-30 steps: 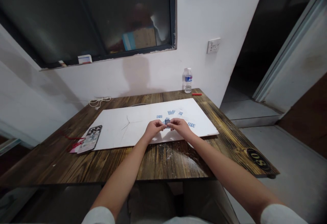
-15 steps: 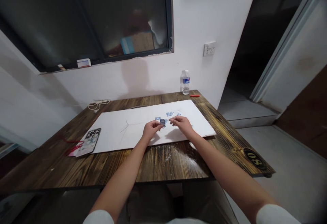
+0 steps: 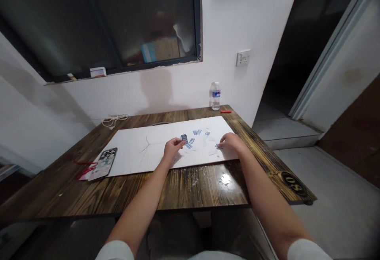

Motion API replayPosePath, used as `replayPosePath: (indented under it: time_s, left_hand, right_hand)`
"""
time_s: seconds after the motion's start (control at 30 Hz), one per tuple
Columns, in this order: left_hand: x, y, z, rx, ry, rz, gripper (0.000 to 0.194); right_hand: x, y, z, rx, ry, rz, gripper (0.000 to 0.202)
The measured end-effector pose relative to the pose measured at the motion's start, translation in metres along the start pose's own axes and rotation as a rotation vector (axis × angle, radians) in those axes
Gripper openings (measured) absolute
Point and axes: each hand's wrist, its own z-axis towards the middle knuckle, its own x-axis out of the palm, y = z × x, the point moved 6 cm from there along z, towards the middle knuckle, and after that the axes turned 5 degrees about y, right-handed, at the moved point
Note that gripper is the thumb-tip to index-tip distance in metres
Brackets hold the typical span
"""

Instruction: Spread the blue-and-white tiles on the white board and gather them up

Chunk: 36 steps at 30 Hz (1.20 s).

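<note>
Between the thumb and fingers of my left hand [image 3: 173,149] is a small dark card-like piece with pale stripes [image 3: 184,138], held upright above the white board [image 3: 130,149]. My right hand [image 3: 230,142] is at the board's right side, its fingertips pinched at a small blue-striped piece of paper [image 3: 219,147] that they partly cover. More blue-striped pieces [image 3: 197,132] lie scattered on the board between and beyond my hands. A small white piece [image 3: 213,153] rests just left of my right hand.
The white board lies on a dark wooden table [image 3: 142,192]. A patterned phone [image 3: 103,163] overlaps its left end, near a red cord [image 3: 86,171]. Toward the wall are a white cable [image 3: 114,120], a water bottle [image 3: 216,97] and a red pen [image 3: 226,111].
My right hand has moved right, away from my left hand, down to a striped piece on the board. My left hand stays nearly in place, with its dark striped piece shifted slightly left.
</note>
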Motion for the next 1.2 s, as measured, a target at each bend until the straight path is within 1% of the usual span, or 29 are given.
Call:
replayPosePath:
  time_s: [0.1, 0.23, 0.33, 0.5, 0.63, 0.73, 0.8, 0.83, 0.9, 0.97, 1.0, 1.1, 1.2]
  left_hand:
    - [0.001, 0.000, -0.001, -0.010, 0.004, -0.009, 0.033]
    - [0.002, 0.000, -0.001, -0.009, 0.008, -0.009, 0.032]
    - [0.001, 0.001, 0.000, -0.008, 0.006, -0.001, 0.033]
    - [0.000, 0.002, 0.001, 0.007, 0.006, 0.010, 0.035]
    - [0.000, 0.000, 0.000, 0.015, 0.003, 0.024, 0.036]
    - [0.000, 0.000, 0.000, 0.006, -0.003, 0.018, 0.037]
    - [0.000, 0.001, 0.000, -0.003, -0.006, 0.009, 0.038]
    - [0.000, 0.001, 0.000, -0.007, -0.005, 0.007, 0.038]
    - [0.001, 0.001, 0.000, -0.009, 0.008, 0.008, 0.037]
    - [0.003, 0.000, -0.001, 0.000, 0.034, 0.018, 0.035]
    - [0.004, -0.001, -0.002, 0.006, 0.045, 0.024, 0.034]
    - [0.006, -0.001, -0.003, 0.007, 0.061, 0.037, 0.034]
    - [0.008, 0.000, -0.003, 0.003, 0.083, 0.044, 0.035]
  right_hand:
    - [-0.001, 0.001, -0.005, 0.036, 0.019, -0.080, 0.026]
    - [0.004, 0.007, -0.007, 0.052, 0.065, -0.128, 0.018]
    - [0.007, 0.007, -0.005, 0.043, 0.066, -0.119, 0.016]
    - [0.009, 0.005, -0.001, 0.031, 0.042, -0.101, 0.018]
    - [0.009, 0.003, 0.000, 0.016, 0.028, -0.051, 0.013]
    - [0.006, 0.003, 0.001, -0.033, 0.007, 0.108, 0.016]
    - [0.002, 0.008, 0.000, -0.106, -0.033, 0.259, 0.021]
    - [0.000, 0.013, -0.001, -0.159, -0.052, 0.357, 0.023]
    - [-0.001, 0.027, -0.004, -0.280, -0.051, 0.603, 0.029]
    - [0.002, 0.043, -0.009, -0.369, -0.004, 0.857, 0.035]
    - [0.004, 0.050, -0.011, -0.386, 0.012, 0.940, 0.037]
    - [0.012, 0.067, -0.017, -0.403, 0.002, 1.050, 0.038]
    - [0.021, 0.077, -0.020, -0.404, 0.006, 1.067, 0.037]
